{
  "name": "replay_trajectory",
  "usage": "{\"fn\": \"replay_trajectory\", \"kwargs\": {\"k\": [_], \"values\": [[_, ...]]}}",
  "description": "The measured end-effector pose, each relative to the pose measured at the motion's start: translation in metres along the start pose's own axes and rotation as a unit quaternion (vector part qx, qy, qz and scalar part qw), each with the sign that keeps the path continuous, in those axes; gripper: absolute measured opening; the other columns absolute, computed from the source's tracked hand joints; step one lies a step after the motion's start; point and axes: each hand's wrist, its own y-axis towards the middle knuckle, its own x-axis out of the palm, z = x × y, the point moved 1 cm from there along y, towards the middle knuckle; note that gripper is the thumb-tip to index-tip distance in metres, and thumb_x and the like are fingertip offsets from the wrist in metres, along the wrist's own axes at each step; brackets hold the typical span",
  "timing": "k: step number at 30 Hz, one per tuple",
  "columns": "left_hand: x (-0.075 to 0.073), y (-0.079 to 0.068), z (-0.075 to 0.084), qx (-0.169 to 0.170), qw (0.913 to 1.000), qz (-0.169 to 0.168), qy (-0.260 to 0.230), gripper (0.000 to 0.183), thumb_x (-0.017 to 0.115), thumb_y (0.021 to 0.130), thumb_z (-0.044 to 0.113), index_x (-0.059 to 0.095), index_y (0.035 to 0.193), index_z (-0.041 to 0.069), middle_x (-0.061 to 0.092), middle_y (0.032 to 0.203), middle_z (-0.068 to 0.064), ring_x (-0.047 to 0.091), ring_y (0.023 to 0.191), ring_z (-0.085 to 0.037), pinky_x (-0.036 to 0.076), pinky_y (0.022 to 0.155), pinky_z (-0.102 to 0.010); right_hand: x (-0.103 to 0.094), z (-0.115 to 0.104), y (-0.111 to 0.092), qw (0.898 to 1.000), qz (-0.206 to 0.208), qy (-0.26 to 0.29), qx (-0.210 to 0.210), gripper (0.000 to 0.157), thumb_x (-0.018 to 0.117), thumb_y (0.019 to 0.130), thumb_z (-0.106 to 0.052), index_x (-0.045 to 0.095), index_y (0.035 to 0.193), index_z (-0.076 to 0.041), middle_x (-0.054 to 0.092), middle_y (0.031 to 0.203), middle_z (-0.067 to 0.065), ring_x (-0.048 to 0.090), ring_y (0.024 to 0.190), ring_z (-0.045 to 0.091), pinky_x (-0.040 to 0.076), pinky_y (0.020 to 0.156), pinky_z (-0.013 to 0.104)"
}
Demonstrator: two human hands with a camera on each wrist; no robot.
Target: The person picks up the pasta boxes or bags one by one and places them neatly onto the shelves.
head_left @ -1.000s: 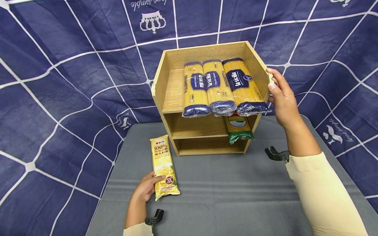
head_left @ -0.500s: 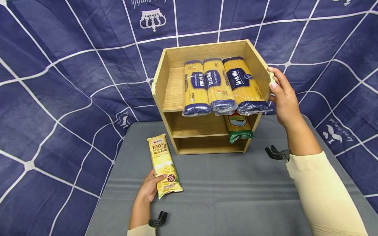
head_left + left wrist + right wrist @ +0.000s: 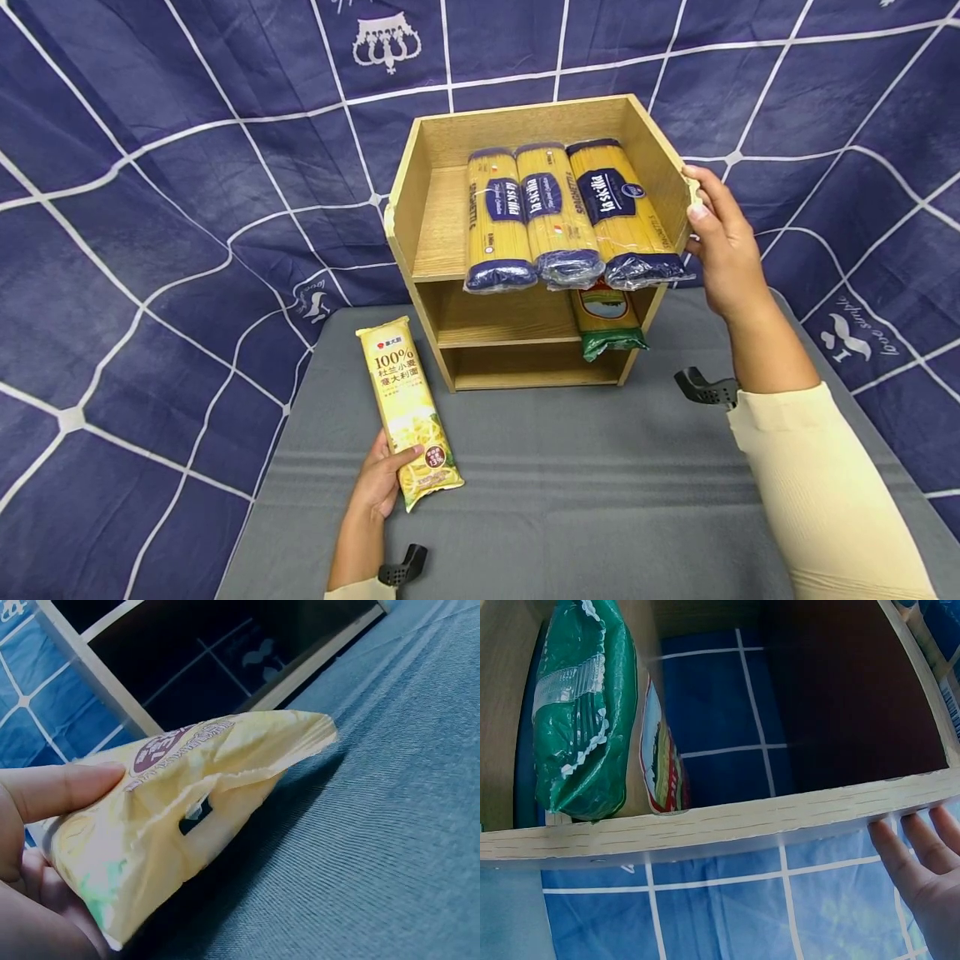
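Note:
A yellow pasta packet (image 3: 408,417) is held near its lower end by my left hand (image 3: 378,477), thumb across the front and fingers underneath. In the left wrist view, the crimped end of the packet (image 3: 225,765) hangs over the grey cloth and casts a shadow. To its right stands a small wooden shelf (image 3: 438,217) with three levels. My right hand (image 3: 723,250) grips the front edge of its right side panel high up. From the right wrist view, the fingertips (image 3: 889,840) touch the panel's outer side.
Three blue-ended spaghetti packs (image 3: 555,208) lie side by side on the top level, ends jutting past the front. A green-ended pasta pack (image 3: 609,321) sits at the right of the middle level. Blue patterned cloth (image 3: 187,208) hangs behind and at both sides.
My left hand has shifted slightly right, and the pasta packet's far end has swung left and come up toward the camera. My right hand has stayed on the shelf's side panel.

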Motion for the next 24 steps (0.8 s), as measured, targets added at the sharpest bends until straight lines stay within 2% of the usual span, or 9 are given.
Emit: {"fn": "replay_trajectory", "kwargs": {"k": [12,18,24], "values": [[0.004,-0.003,0.001,0.053,0.9984,-0.016,0.002,0.063,0.063,0.086,-0.010,0.040,0.141,0.010,0.075,0.106,0.005,0.073,0.095,-0.013,0.059,0.079,-0.028,0.000,0.000,0.000,1.000,0.002,0.004,-0.003,0.043,0.048,0.102,-0.017,0.055,0.144,-0.022,0.053,0.145,0.006,0.049,0.125,0.026,0.049,0.085,0.025],[0.006,-0.006,0.004,0.059,0.9981,-0.014,0.012,0.064,0.063,0.086,-0.011,0.040,0.142,0.013,0.075,0.107,0.006,0.073,0.096,-0.012,0.058,0.080,-0.028,0.000,0.000,0.000,1.000,0.002,0.000,-0.001,0.043,0.048,0.102,-0.019,0.055,0.144,-0.023,0.052,0.147,0.006,0.048,0.127,0.027,0.048,0.085,0.026],[0.008,-0.010,0.009,0.067,0.9976,-0.003,0.020,0.059,0.061,0.085,-0.012,0.043,0.136,0.012,0.075,0.105,0.006,0.073,0.093,-0.013,0.059,0.077,-0.030,0.000,-0.001,0.000,1.000,0.003,-0.003,0.002,0.043,0.048,0.102,-0.019,0.055,0.144,-0.024,0.051,0.147,0.006,0.047,0.127,0.027,0.047,0.085,0.027]]}}
